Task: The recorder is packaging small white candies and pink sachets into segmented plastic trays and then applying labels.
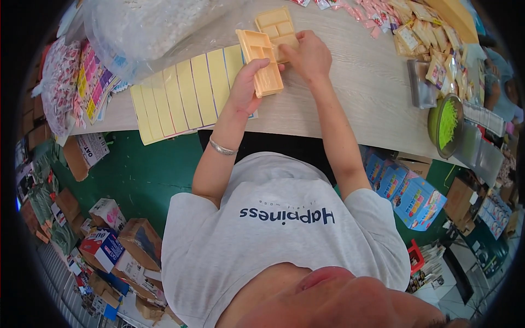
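Note:
My left hand (246,85) is closed around a pale orange plastic compartment tray (269,82), with the thumb over its inner side. The tray is tilted above the table and its divided hollows face up. A second tray (275,22) of the same colour, also divided, lies just beyond it and is partly covered by the first. My right hand (314,57) is closed with bent fingers at the near right edge of this second tray. Its fingertips are partly hidden.
Yellow striped sheets (188,90) lie left of my hands. Behind them sits a large clear bag of white material (147,27). Small packets (432,33) are heaped at the far right, near a bowl of green shreds (447,123). Cardboard boxes (139,240) stand on the floor.

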The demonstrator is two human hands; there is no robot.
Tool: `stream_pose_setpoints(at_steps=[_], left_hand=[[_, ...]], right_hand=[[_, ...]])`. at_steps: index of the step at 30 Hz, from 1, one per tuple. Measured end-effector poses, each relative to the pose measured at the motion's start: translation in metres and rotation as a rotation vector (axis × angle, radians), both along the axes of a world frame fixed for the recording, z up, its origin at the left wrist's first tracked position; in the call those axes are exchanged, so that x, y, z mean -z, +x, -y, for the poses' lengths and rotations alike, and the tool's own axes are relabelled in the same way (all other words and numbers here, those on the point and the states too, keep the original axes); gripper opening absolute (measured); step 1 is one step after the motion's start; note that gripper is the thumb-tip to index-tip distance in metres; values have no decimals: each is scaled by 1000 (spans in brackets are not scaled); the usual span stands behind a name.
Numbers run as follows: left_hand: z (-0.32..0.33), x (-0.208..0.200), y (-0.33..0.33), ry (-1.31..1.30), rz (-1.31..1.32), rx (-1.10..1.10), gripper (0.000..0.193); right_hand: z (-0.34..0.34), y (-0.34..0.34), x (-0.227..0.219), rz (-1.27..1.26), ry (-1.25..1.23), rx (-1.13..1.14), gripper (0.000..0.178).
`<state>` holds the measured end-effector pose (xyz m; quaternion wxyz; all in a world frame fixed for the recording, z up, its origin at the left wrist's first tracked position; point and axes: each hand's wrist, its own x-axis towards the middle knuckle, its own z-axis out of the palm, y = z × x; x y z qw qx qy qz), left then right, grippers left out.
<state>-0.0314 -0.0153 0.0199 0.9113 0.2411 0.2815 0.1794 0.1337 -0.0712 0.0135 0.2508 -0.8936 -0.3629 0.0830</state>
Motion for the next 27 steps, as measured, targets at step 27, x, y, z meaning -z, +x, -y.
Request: stream_pose_setpoints(at_steps=[27], left_hand=[[7, -15, -36, 41, 322, -85, 68]], right_hand=[[-8, -23, -24, 222, -197, -92, 43]])
